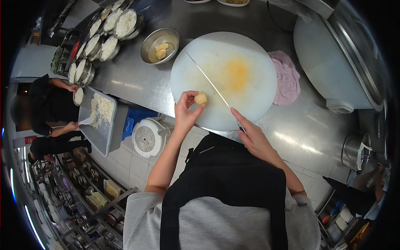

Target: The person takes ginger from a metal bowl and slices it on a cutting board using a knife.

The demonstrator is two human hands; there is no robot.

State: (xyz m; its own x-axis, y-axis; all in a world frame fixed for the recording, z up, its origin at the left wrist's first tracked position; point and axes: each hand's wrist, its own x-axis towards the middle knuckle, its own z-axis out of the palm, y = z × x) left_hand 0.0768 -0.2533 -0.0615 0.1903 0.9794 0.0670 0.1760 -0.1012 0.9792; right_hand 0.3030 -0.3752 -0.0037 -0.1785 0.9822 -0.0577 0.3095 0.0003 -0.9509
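Yellowish chunk (201, 98) in left hand (186, 110) (knife (207, 79) in right (251, 135))

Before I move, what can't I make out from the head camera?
All in the head view:
- Knife handle: mostly covered by the right hand.
- Pale yellow piece: underside turned away, left side behind fingers of the left hand.
- Pink cloth: left edge hidden by the cutting board.
- White dish: cut off by the top edge.

- A heather-grey T-shirt (225, 223) is showing, its short sleeves (141, 210) leaving the forearms (170, 154) bare.
- A black bib apron (233, 175) is covering its front, with broad straps (278, 229).
- The hands (186, 112) are showing bare.
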